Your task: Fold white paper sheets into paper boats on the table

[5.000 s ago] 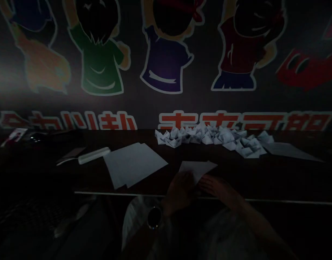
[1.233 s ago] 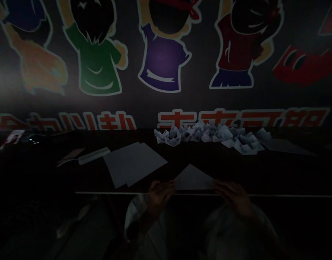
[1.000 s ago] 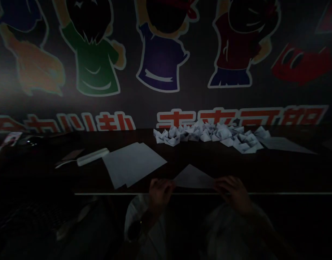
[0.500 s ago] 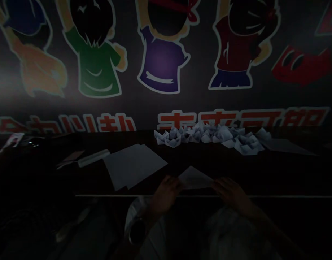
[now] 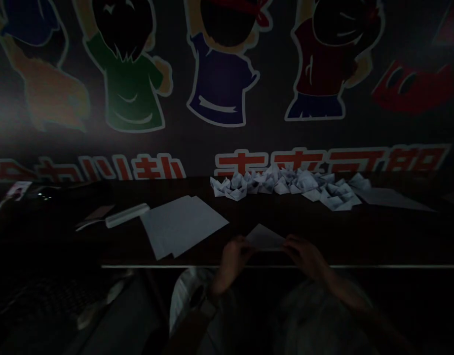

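A folded sheet of white paper (image 5: 264, 237), triangular with its peak pointing away from me, is between my hands near the table's front edge. My left hand (image 5: 235, 256) pinches its left corner, with a watch on that wrist. At the right corner, my right hand (image 5: 304, 252) has its fingers closed on the paper. The view is dark, so fine creases cannot be made out. Beyond my hands lies a row of folded white paper boats (image 5: 277, 181). Flat white sheets (image 5: 184, 224) rest to the left of my left hand.
A pale, long narrow object (image 5: 127, 215) lies left of the sheets, beside a flat pinkish item (image 5: 100, 212). Another white sheet (image 5: 393, 198) lies right of the boats. A lit screen (image 5: 15, 192) shows at far left. Behind the dark table (image 5: 197, 264) stands a wall with cartoon figures.
Both hands have moved slightly closer together and a little away from me along with the folded paper. My left wrist has turned. The sheets and boats stay put.
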### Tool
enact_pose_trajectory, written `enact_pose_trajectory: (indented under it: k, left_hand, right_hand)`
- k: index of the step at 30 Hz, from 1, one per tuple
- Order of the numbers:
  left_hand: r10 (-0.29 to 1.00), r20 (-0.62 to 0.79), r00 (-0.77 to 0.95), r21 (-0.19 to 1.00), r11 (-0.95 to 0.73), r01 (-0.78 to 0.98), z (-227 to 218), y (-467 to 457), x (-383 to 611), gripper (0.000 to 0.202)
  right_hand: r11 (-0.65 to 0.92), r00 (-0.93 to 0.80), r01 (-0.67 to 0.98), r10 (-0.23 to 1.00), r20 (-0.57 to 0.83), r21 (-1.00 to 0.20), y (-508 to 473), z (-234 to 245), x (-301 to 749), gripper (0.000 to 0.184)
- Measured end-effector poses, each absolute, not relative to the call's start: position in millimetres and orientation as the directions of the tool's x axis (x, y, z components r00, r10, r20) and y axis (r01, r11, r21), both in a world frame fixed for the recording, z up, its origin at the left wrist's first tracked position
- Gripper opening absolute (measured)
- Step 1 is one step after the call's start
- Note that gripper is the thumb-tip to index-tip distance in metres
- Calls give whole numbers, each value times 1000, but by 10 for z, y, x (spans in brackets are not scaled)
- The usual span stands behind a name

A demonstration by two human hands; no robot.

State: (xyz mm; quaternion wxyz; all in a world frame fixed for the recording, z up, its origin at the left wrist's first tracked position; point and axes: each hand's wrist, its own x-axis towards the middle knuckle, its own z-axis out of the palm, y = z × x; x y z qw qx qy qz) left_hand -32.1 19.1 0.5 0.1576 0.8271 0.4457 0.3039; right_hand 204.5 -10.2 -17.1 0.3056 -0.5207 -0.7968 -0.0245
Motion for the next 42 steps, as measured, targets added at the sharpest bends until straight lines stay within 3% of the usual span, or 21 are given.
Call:
enact_pose_trajectory:
  k: [2,7,13,21,24,27,31,33,37,42]
  left_hand:
    - [866,342,365,525,-498,690,14,229,-311,10]
    - [892,346,291,371,-414,831,28,235,-250,14]
    - [893,305,331,275,-416,867,101,241,-234,12]
    - [882,277,382,246,-449,859,100,340,-263,12]
    - [872,245,424,179,-470,864,152,356,-277,15]
    - [812,333,479,33,-518,855,203,335,-233,22]
    - [557,457,694,-119,-735,668,119,182,-69,34]
    - [482,514,710,-79,-797,598,6,68,5,37]
    - [521,550,652,25,-791,611,-172,-65,-29,59]
    - [573,489,658,2,-755,656,-155,26,-426,74]
  right_hand:
    - [406,-217,872,823,525,-275,-49,-194,2029,22]
    - [317,-157,921,835,528,-227,69,-258,2000,21]
    - [366,-198,909,801,565,-201,125,-267,2023,12]
    - [331,-190,925,829,527,-187,154,-228,1996,9]
    - [321,-206,936,832,514,-144,170,-215,2010,8]
    - [291,-214,954,834,508,-75,180,-198,2024,9]
    - [263,-219,964,848,482,-24,177,-173,2022,10]
    - [270,-230,963,851,471,-18,170,-159,2020,10]
    - [297,-245,954,851,465,-42,163,-135,2027,9]
    - [317,-246,946,833,496,-64,179,-154,2042,10]
